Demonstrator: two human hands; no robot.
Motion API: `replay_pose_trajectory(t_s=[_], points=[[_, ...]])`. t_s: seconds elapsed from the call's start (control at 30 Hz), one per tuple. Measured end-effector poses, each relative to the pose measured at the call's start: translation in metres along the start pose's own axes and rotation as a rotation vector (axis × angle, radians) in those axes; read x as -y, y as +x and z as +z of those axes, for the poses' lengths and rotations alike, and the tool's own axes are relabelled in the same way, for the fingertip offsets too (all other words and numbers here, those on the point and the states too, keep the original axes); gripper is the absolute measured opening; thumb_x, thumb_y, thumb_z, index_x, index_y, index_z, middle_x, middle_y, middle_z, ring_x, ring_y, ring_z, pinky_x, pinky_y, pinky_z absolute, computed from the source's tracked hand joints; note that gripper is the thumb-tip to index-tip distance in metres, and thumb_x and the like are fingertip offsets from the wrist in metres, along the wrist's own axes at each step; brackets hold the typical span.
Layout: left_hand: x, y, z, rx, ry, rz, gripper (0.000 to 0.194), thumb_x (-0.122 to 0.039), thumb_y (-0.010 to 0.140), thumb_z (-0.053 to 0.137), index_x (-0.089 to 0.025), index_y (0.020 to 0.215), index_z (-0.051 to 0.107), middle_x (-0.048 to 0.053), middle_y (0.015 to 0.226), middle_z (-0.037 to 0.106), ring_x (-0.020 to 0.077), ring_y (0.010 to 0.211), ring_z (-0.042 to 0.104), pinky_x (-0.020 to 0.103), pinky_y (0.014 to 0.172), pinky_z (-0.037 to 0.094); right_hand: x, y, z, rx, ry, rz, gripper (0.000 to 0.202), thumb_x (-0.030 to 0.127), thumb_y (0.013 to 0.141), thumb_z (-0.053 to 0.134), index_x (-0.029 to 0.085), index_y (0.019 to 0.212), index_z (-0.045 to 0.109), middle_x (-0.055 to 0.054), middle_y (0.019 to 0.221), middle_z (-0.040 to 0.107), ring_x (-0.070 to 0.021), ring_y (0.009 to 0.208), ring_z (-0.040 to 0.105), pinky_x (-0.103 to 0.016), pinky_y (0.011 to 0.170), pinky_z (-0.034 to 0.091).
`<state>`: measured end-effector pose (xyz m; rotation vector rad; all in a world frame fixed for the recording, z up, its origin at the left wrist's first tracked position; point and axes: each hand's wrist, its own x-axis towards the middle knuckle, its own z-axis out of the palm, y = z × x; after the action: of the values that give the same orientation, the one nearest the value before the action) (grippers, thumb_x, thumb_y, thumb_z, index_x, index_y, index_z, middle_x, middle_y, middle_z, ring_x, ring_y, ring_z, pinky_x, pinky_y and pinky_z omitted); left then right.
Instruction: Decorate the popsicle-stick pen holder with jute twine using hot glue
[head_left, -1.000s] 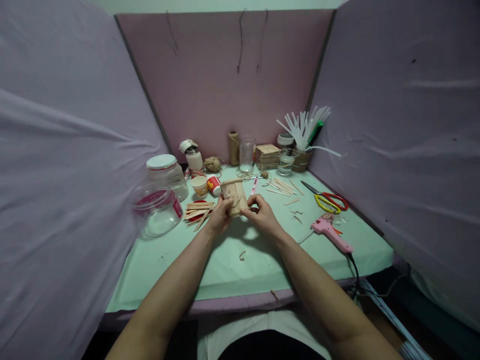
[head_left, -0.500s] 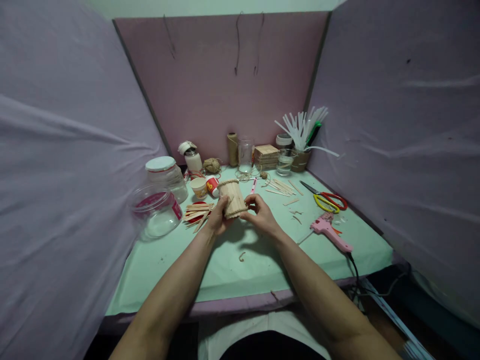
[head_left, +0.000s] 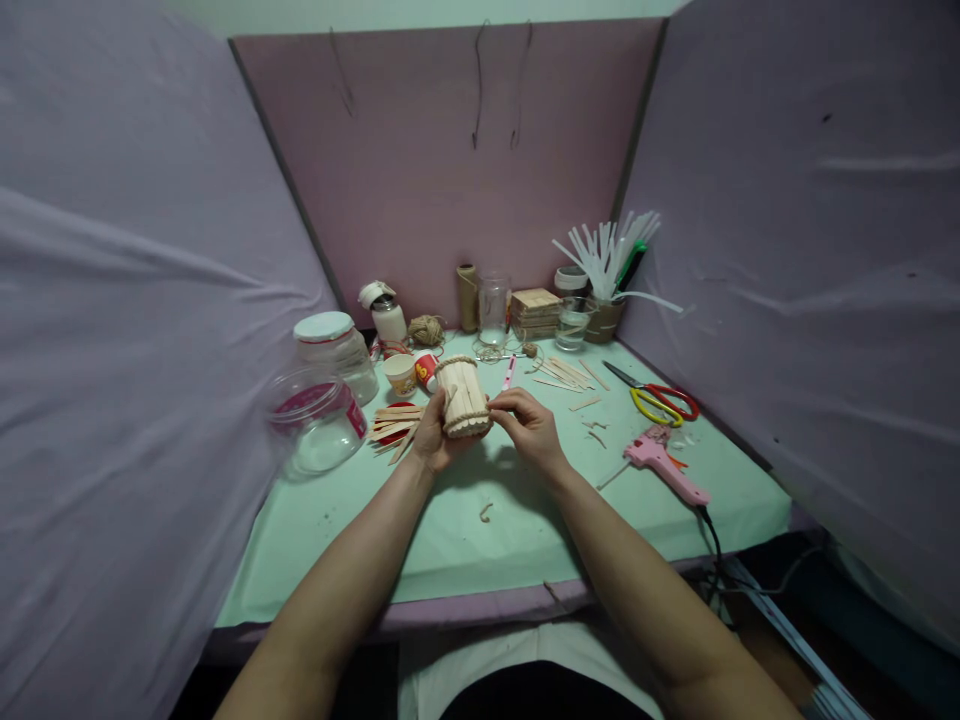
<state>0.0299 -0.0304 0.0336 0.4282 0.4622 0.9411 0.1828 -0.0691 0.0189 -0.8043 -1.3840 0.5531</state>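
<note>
Head view: left hand (head_left: 433, 440) wraps around a small stick-clad cup (head_left: 463, 397), holding it above the green table (head_left: 450, 540). Right hand (head_left: 531, 432) has its fingertips pinched at the cup's lower twine band, apparently gripping it. Pink glue gun (head_left: 664, 466) lies to the right.

Light: dim, soft, from above.
Shadows: faint, under the hands on the bench (head_left: 465, 540).
Edges: wide-angle bending, darker corners.
Focus: slightly soft throughout.
</note>
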Motion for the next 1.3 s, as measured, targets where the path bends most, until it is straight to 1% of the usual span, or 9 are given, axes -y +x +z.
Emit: replay_pose_trajectory(t_s=[0.27,0.5,0.63,0.73,0.8,0.93,1.13,1.23,1.3], points=[[0.005,0.002,0.001,-0.055,-0.012,0.076,0.049,-0.050,0.088,0.055,-0.010,0.115,0.060,0.010,0.085,0.071,0.0204,0.076,0.068,0.035,0.075,0.057,-0.003,-0.003,0.004,-0.046,-0.111,-0.064,0.010,0.024,0.086,0.065,0.024,0.087,0.075,-0.003,0.084,0.067,-0.0168,0.080,0.063,-0.032,0.076,0.051],[0.009,0.003,0.001,-0.047,-0.058,0.166,0.040,-0.047,0.088,0.055,-0.012,0.106,0.063,0.008,0.084,0.071,0.0186,0.073,0.069,0.031,0.069,0.057,-0.003,-0.008,0.010,-0.050,-0.223,-0.193,0.019,0.021,0.092,0.057,0.024,0.102,0.074,-0.006,0.093,0.065,-0.0178,0.088,0.063,-0.034,0.081,0.052],[0.008,0.003,0.000,-0.081,-0.105,0.167,0.042,-0.048,0.090,0.053,-0.011,0.107,0.064,0.009,0.084,0.071,0.0185,0.075,0.069,0.030,0.070,0.058,-0.003,-0.011,0.014,-0.022,-0.244,-0.200,0.024,0.022,0.094,0.053,0.024,0.110,0.072,-0.008,0.099,0.063,-0.0201,0.096,0.062,-0.038,0.086,0.052],[0.006,0.002,0.001,-0.095,-0.131,0.137,0.045,-0.049,0.091,0.050,-0.011,0.109,0.064,0.009,0.085,0.071,0.0190,0.075,0.069,0.031,0.071,0.058,-0.004,-0.010,0.016,0.012,-0.192,-0.161,0.026,0.024,0.093,0.054,0.025,0.112,0.071,-0.008,0.102,0.062,-0.0210,0.101,0.060,-0.040,0.091,0.051],[0.003,0.002,0.003,-0.070,-0.143,0.106,0.049,-0.052,0.091,0.048,-0.010,0.111,0.063,0.011,0.087,0.072,0.0206,0.077,0.069,0.033,0.073,0.058,-0.004,-0.009,0.015,0.035,-0.092,-0.109,0.029,0.025,0.093,0.055,0.027,0.118,0.068,-0.008,0.107,0.062,-0.0200,0.102,0.060,-0.039,0.091,0.051],[0.000,0.000,0.005,0.006,-0.161,0.052,0.060,-0.059,0.091,0.043,-0.008,0.116,0.061,0.015,0.092,0.071,0.0243,0.084,0.070,0.040,0.078,0.058,-0.002,-0.007,0.013,-0.007,0.089,-0.027,0.039,0.027,0.095,0.052,0.032,0.133,0.057,-0.006,0.115,0.060,-0.0171,0.101,0.061,-0.034,0.086,0.054],[0.002,0.001,0.000,0.031,-0.142,0.050,0.059,-0.058,0.091,0.045,-0.009,0.122,0.058,0.013,0.091,0.071,0.0226,0.082,0.069,0.035,0.073,0.059,0.003,-0.011,0.016,-0.009,-0.130,-0.150,0.028,0.027,0.090,0.061,0.027,0.116,0.068,-0.008,0.106,0.060,-0.0199,0.096,0.059,-0.036,0.083,0.053],[0.003,0.001,-0.002,0.037,-0.126,0.043,0.060,-0.058,0.090,0.047,-0.009,0.123,0.058,0.012,0.090,0.071,0.0209,0.079,0.069,0.031,0.068,0.058,0.003,-0.013,0.017,0.004,-0.221,-0.161,0.027,0.027,0.090,0.060,0.028,0.116,0.069,-0.009,0.107,0.060,-0.0229,0.100,0.059,-0.042,0.088,0.052],[0.002,0.002,-0.003,0.005,-0.104,0.047,0.060,-0.057,0.091,0.047,-0.009,0.124,0.058,0.012,0.088,0.071,0.0199,0.076,0.068,0.029,0.065,0.057,0.001,-0.013,0.016,0.023,-0.268,-0.161,0.027,0.027,0.090,0.059,0.029,0.116,0.070,-0.009,0.108,0.060,-0.0239,0.103,0.058,-0.045,0.095,0.050]])
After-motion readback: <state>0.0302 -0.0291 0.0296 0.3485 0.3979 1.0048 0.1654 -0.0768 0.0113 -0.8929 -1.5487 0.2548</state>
